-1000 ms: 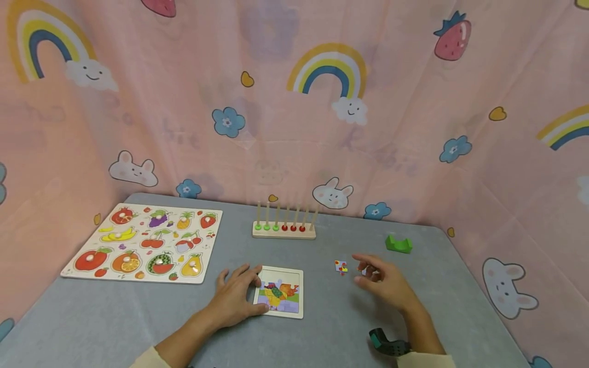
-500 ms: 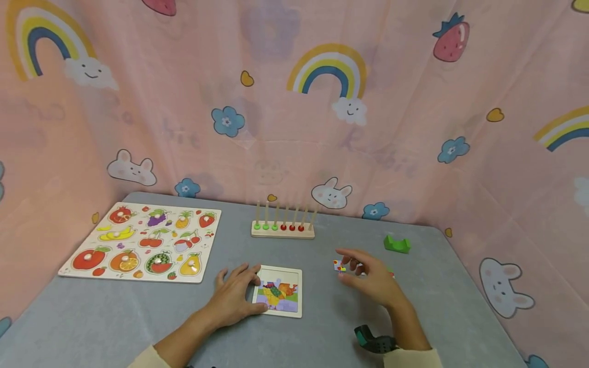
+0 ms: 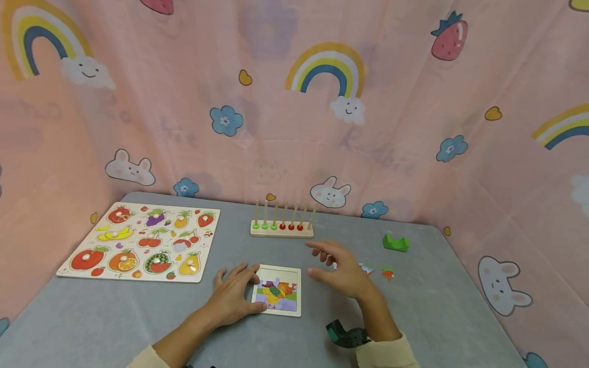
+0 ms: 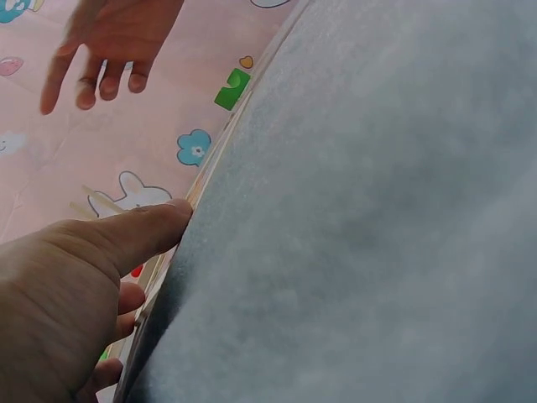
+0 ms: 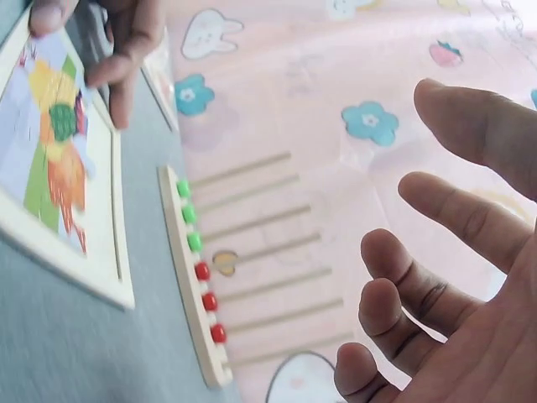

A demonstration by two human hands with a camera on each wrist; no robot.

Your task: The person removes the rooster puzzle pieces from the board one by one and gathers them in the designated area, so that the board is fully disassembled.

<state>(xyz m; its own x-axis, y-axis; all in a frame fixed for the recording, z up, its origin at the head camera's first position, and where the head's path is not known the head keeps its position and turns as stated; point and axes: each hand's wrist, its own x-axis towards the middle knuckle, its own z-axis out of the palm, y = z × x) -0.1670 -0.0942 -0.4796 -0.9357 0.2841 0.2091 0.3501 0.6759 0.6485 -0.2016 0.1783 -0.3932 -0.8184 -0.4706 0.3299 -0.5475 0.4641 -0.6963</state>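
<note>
Stretching below, the worktop (image 3: 442, 306) bears a fruit board (image 3: 205, 248); the right hand (image 3: 338, 268) hovers, fingers released; the left hand (image 3: 232, 299), fingers spread and unclenched, touches the puzzle tray (image 3: 299, 294) along its left edge; loose pieces (image 3: 387, 273) lie farther right.

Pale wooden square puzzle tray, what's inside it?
Interlocked yellow, orange, green and purple jigsaw pieces; the far strip of the tray is bare. The person's left hand hides part of its left side; the pieces hide what's beneath.

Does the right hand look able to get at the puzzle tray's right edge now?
Probably yes: the right hand looks empty, nothing visible blocks the gap to the puzzle tray, and the left hand holds only its left side.
</note>
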